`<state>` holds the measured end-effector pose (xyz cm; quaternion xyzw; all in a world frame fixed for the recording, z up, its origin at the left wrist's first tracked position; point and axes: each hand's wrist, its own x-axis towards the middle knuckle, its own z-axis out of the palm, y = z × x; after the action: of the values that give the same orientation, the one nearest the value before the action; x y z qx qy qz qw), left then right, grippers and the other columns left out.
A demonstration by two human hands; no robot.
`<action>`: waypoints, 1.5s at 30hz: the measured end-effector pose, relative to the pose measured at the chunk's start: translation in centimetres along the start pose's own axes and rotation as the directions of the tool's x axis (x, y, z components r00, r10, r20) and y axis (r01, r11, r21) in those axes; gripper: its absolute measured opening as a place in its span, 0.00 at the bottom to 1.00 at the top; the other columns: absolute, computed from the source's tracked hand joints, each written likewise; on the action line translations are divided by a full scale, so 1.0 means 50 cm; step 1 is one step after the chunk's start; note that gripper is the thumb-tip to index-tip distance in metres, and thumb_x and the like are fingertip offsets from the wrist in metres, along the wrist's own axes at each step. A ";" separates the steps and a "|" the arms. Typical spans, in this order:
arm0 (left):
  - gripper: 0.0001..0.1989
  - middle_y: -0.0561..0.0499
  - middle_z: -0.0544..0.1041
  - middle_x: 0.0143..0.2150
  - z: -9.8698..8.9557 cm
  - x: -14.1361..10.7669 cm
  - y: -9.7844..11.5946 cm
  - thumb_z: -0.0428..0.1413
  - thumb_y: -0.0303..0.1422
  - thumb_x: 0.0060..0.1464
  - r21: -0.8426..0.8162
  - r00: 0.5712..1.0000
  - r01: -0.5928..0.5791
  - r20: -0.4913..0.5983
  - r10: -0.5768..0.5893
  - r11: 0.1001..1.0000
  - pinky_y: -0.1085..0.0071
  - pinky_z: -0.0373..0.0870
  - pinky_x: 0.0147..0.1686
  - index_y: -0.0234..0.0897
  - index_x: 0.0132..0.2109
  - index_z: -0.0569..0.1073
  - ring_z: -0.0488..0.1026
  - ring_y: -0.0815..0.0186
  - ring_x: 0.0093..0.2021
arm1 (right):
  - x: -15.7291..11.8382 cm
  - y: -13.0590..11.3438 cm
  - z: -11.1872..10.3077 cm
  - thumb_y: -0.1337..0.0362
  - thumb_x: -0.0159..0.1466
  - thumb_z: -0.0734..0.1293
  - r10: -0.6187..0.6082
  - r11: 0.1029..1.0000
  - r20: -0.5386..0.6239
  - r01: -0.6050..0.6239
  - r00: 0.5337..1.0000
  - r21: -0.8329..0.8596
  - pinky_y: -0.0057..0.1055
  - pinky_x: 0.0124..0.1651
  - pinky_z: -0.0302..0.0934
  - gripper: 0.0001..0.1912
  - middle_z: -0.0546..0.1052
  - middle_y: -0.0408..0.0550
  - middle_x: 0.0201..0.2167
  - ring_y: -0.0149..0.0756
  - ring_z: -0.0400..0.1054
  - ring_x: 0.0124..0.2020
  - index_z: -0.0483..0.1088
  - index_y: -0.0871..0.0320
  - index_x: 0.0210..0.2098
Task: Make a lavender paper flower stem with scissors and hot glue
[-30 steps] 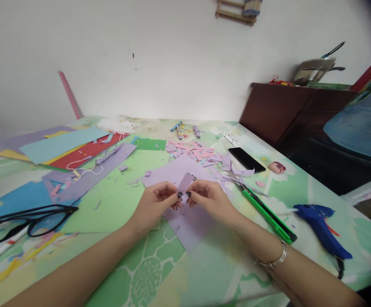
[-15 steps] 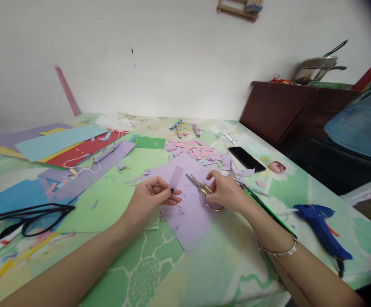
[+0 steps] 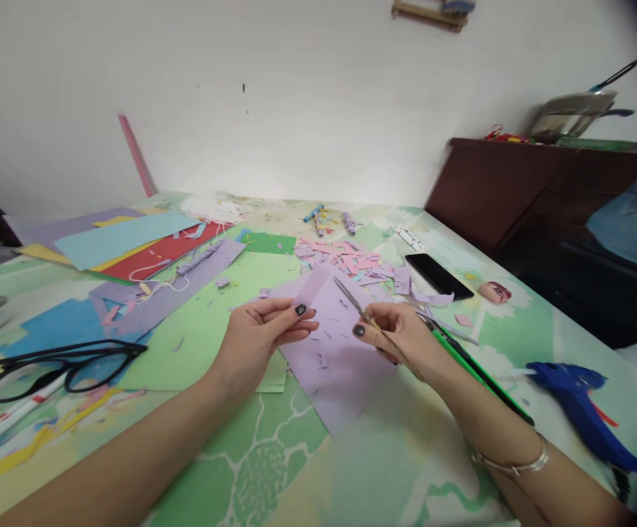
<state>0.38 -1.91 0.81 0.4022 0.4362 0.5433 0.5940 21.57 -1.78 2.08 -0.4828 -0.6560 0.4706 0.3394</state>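
My left hand (image 3: pixel 266 333) pinches a small strip of purple paper (image 3: pixel 311 287) between thumb and fingers, its free end pointing up and away. Scissors (image 3: pixel 354 296) with gold handles are gripped in my right hand (image 3: pixel 395 337), their blades directed toward the strip but apart from it. Beneath both hands lies a purple sheet (image 3: pixel 332 366) sprinkled with thin purple snippets. Part of that sheet rests over light green paper (image 3: pixel 203 351). My right fingers hide much of the scissors' handles.
A heap of pink and purple scraps (image 3: pixel 345 258) lies beyond my hands. To the right are a phone (image 3: pixel 439 276), a green-edged cutter (image 3: pixel 475 369) and a blue glue gun (image 3: pixel 576 406). Black-framed glasses (image 3: pixel 66 366) and coloured sheets (image 3: pixel 126 238) lie left.
My right hand has turned and closed around the scissors, which now stand more edge-on. The left hand keeps the purple strip. The whole view has shifted slightly, with objects appearing further right.
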 end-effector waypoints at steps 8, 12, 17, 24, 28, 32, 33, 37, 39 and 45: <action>0.07 0.47 0.80 0.26 0.005 -0.010 0.005 0.62 0.32 0.45 0.005 0.996 0.038 0.081 -0.039 0.999 0.76 0.75 0.27 0.31 0.31 0.76 0.77 0.66 0.25 | -0.015 0.000 0.030 0.50 0.53 0.67 -0.048 0.997 0.151 0.057 0.987 -0.051 0.24 0.21 0.41 0.19 0.55 0.36 0.17 0.24 0.47 0.19 0.60 0.58 0.22; 0.07 0.46 0.80 0.29 0.007 -0.013 0.004 0.60 0.32 0.47 0.011 0.993 0.046 0.106 -0.047 0.999 0.75 0.75 0.28 0.31 0.31 0.75 0.78 0.65 0.27 | -0.018 0.000 0.036 0.50 0.53 0.68 -0.004 0.998 0.162 0.014 0.987 -0.059 0.24 0.21 0.41 0.19 0.54 0.36 0.18 0.25 0.47 0.20 0.60 0.58 0.22; 0.07 0.45 0.81 0.32 0.002 -0.009 0.003 0.59 0.33 0.49 -0.046 0.999 0.019 0.028 -0.018 0.999 0.76 0.74 0.27 0.32 0.30 0.72 0.78 0.65 0.29 | -0.017 -0.005 0.031 0.50 0.54 0.67 0.038 0.994 0.095 -0.028 0.995 -0.109 0.25 0.19 0.37 0.21 0.52 0.35 0.13 0.24 0.45 0.16 0.57 0.57 0.19; 0.08 0.44 0.81 0.33 0.007 -0.015 -0.001 0.60 0.34 0.47 0.060 0.997 0.035 0.061 -0.038 0.998 0.72 0.75 0.30 0.32 0.30 0.73 0.79 0.61 0.31 | -0.021 -0.002 0.037 0.51 0.53 0.68 0.040 0.995 0.175 -0.024 0.984 -0.095 0.25 0.19 0.37 0.21 0.53 0.34 0.12 0.23 0.46 0.15 0.57 0.57 0.18; 0.09 0.44 0.80 0.33 0.009 -0.021 -0.005 0.59 0.36 0.49 0.132 0.991 0.017 0.129 -0.035 0.991 0.71 0.75 0.32 0.33 0.31 0.75 0.78 0.60 0.33 | -0.021 0.001 0.046 0.53 0.53 0.69 0.055 0.998 0.182 -0.049 0.982 -0.039 0.25 0.19 0.37 0.20 0.52 0.34 0.12 0.23 0.45 0.16 0.58 0.58 0.18; 0.09 0.45 0.80 0.32 0.010 -0.022 -0.009 0.59 0.36 0.49 0.164 0.986 0.014 0.160 -0.041 0.986 0.71 0.74 0.33 0.33 0.31 0.75 0.78 0.60 0.34 | -0.021 0.004 0.053 0.53 0.52 0.69 0.046 0.999 0.180 -0.041 0.983 -0.032 0.24 0.19 0.37 0.20 0.52 0.34 0.13 0.23 0.44 0.17 0.58 0.58 0.18; 0.09 0.45 0.80 0.32 0.010 -0.022 -0.010 0.59 0.36 0.49 0.166 0.986 0.013 0.160 -0.040 0.986 0.70 0.74 0.33 0.33 0.31 0.75 0.78 0.59 0.34 | -0.021 0.005 0.054 0.53 0.52 0.69 0.040 0.999 0.177 -0.035 0.983 -0.032 0.24 0.19 0.37 0.20 0.52 0.34 0.14 0.23 0.44 0.17 0.58 0.58 0.18; 0.09 0.45 0.80 0.33 0.010 -0.022 -0.011 0.59 0.37 0.49 0.163 0.986 0.008 0.166 -0.035 0.987 0.68 0.74 0.34 0.34 0.32 0.75 0.78 0.58 0.35 | -0.021 0.007 0.058 0.51 0.52 0.68 0.020 0.999 0.166 -0.015 0.986 -0.030 0.25 0.19 0.37 0.21 0.52 0.34 0.14 0.23 0.44 0.17 0.57 0.58 0.18; 0.09 0.45 0.80 0.34 0.009 -0.021 -0.011 0.59 0.37 0.49 0.155 0.984 0.006 0.173 -0.033 0.988 0.68 0.74 0.34 0.34 0.32 0.75 0.78 0.58 0.35 | -0.022 0.007 0.059 0.50 0.52 0.68 0.022 1.000 0.167 -0.018 0.986 -0.024 0.25 0.19 0.37 0.21 0.52 0.34 0.14 0.23 0.45 0.17 0.58 0.58 0.18; 0.07 0.46 0.80 0.31 0.008 -0.021 -0.014 0.59 0.34 0.49 0.133 0.984 0.009 0.174 -0.032 0.991 0.72 0.74 0.33 0.34 0.31 0.76 0.78 0.62 0.33 | -0.022 0.009 0.061 0.50 0.52 0.68 0.021 1.000 0.157 -0.019 0.987 -0.020 0.25 0.20 0.36 0.21 0.51 0.34 0.13 0.23 0.44 0.17 0.58 0.58 0.18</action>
<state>0.92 -3.02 0.35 0.4823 0.4212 0.4696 0.6079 19.27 -3.66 0.67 -0.4539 -0.6801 0.5044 0.2775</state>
